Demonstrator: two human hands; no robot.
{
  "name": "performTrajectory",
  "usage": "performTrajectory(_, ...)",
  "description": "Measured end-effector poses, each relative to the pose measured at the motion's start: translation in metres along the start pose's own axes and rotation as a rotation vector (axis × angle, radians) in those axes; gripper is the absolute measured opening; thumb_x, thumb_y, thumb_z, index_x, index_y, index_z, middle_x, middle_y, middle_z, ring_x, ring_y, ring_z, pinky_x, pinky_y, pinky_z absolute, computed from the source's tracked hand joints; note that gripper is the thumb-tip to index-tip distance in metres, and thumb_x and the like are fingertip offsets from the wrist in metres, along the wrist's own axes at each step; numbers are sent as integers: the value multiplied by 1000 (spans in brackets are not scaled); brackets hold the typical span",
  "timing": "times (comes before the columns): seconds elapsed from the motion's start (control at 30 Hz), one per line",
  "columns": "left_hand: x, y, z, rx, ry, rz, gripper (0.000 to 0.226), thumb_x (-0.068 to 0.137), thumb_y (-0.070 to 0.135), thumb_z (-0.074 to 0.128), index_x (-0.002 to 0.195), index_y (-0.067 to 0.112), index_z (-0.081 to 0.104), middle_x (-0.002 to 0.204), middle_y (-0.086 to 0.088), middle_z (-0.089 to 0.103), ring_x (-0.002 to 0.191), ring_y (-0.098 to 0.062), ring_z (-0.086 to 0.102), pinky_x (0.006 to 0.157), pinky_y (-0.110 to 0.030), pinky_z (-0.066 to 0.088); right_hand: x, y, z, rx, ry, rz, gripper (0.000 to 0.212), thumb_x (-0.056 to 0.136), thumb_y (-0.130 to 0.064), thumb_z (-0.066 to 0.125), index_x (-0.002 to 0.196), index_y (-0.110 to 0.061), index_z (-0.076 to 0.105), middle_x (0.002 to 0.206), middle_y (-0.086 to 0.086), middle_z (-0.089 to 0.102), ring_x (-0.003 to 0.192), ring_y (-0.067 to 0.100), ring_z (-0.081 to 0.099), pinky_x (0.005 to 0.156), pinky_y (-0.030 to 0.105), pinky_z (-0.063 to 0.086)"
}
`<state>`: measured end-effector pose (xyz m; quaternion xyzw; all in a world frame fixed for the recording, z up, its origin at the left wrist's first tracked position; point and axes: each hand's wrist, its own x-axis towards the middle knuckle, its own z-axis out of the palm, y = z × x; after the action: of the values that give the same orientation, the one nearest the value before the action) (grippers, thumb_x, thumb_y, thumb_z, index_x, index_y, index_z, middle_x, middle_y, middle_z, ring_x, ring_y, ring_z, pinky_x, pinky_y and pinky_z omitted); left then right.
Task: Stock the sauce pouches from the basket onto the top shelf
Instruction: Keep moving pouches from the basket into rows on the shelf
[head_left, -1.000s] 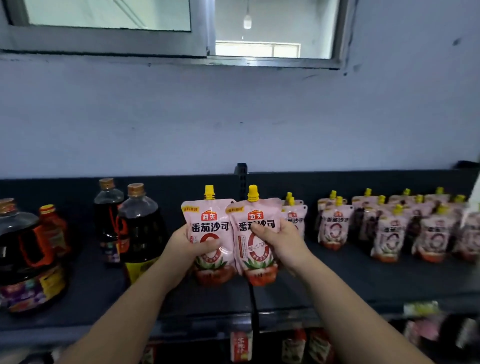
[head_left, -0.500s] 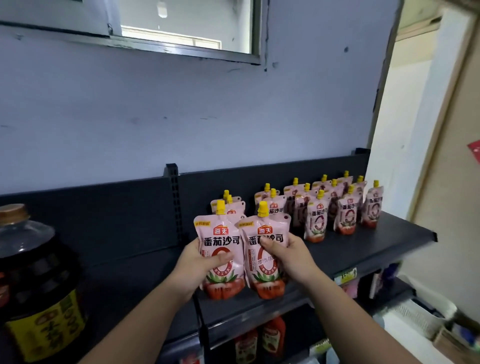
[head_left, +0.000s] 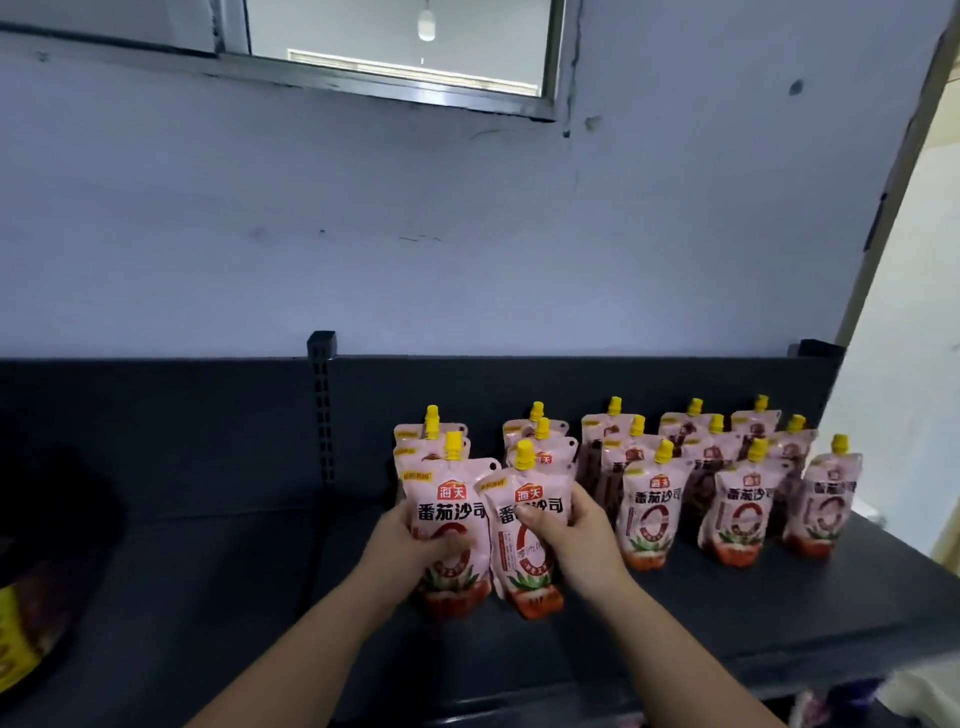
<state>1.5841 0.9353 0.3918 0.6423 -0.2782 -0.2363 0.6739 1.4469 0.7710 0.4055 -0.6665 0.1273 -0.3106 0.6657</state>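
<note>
Two pink tomato sauce pouches with yellow caps stand side by side at the front of the dark top shelf (head_left: 727, 618). My left hand (head_left: 410, 543) grips the left pouch (head_left: 447, 514) low on its front. My right hand (head_left: 566, 535) grips the right pouch (head_left: 530, 499) around its right side. Their bottoms are at the shelf surface; whether they rest on it I cannot tell. Behind and to the right stand several more pouches (head_left: 737, 509) in rows. The basket is out of view.
A large dark bottle with a yellow label (head_left: 21, 623) sits at the left edge. The shelf's back panel and upright post (head_left: 322, 405) rise behind the pouches. A wall with a window is above, a doorway edge at the right.
Both hands have carried the two pouches rightward along the shelf and lower, close in front of the standing rows. The view has swung right; the bottles have slid off to the left.
</note>
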Motion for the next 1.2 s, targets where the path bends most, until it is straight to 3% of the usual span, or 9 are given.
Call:
performTrajectory(0.17, 9, -18, 9, -12, 72, -38, 44, 68, 3, 84, 109, 10, 68, 101, -4, 78, 94, -18, 74, 70, -22, 58, 25, 24, -14, -17, -76, 46, 22, 81, -23, 79, 101, -24, 71, 97, 1, 77, 90, 15, 74, 66, 21, 57)
performTrajectory(0.33, 17, -35, -1, -46, 144, -58, 42, 69, -5, 82, 107, 6, 69, 100, -10, 78, 99, -28, 73, 75, -29, 59, 40, 42, -3, 33, -137, 56, 22, 80, -6, 76, 100, -18, 74, 98, 3, 78, 92, 15, 74, 67, 20, 57)
performTrajectory(0.47, 24, -41, -12, -38, 115, -58, 51, 65, 5, 84, 113, 6, 66, 104, -9, 77, 100, -25, 72, 87, -38, 59, 43, 48, 5, 106, -124, 58, 22, 80, -4, 75, 99, -14, 72, 97, 7, 77, 91, 20, 74, 67, 24, 58)
performTrajectory(0.6, 23, -44, -21, 172, -52, -41, 71, 63, 13, 91, 124, 22, 56, 115, 11, 73, 108, -9, 69, 82, -21, 57, 44, 54, -1, 111, -84, 53, 20, 82, -3, 74, 93, -20, 75, 95, 5, 78, 88, 16, 75, 66, 20, 57)
performTrajectory(0.67, 23, -48, -24, 204, -60, -37, 77, 61, 12, 91, 127, 23, 53, 117, 14, 71, 110, -6, 67, 81, -18, 56, 44, 55, -4, 103, -89, 40, 21, 82, -4, 74, 96, -20, 75, 97, 5, 78, 91, 16, 74, 68, 20, 57)
performTrajectory(0.83, 34, -53, -27, 259, 57, -32, 62, 61, 7, 91, 115, 20, 63, 105, 11, 76, 101, -10, 71, 77, -19, 57, 42, 61, -4, 95, -75, 44, 25, 79, -14, 77, 103, -19, 74, 103, 7, 77, 98, 20, 73, 77, 31, 60)
performTrajectory(0.93, 39, -58, -20, 263, 168, -10, 60, 60, 9, 92, 110, 25, 64, 99, 9, 77, 96, -8, 72, 70, -16, 56, 41, 61, -5, 91, -57, 46, 21, 81, -12, 77, 98, -25, 75, 101, 7, 77, 97, 22, 73, 78, 34, 58)
performTrajectory(1.1, 40, -64, -16, 301, 237, 1, 66, 59, 18, 93, 115, 25, 60, 104, 4, 74, 95, -5, 70, 75, -18, 54, 39, 61, -8, 129, 3, 44, 21, 79, -23, 76, 99, -30, 74, 103, 6, 77, 97, 21, 74, 75, 30, 59)
performTrajectory(1.2, 39, -67, -15, 324, 249, -3, 68, 59, 24, 94, 117, 25, 57, 107, 4, 72, 100, -6, 67, 81, -23, 54, 40, 62, -14, 169, 34, 43, 31, 75, -29, 76, 105, -30, 72, 108, 5, 76, 101, 21, 73, 82, 36, 58)
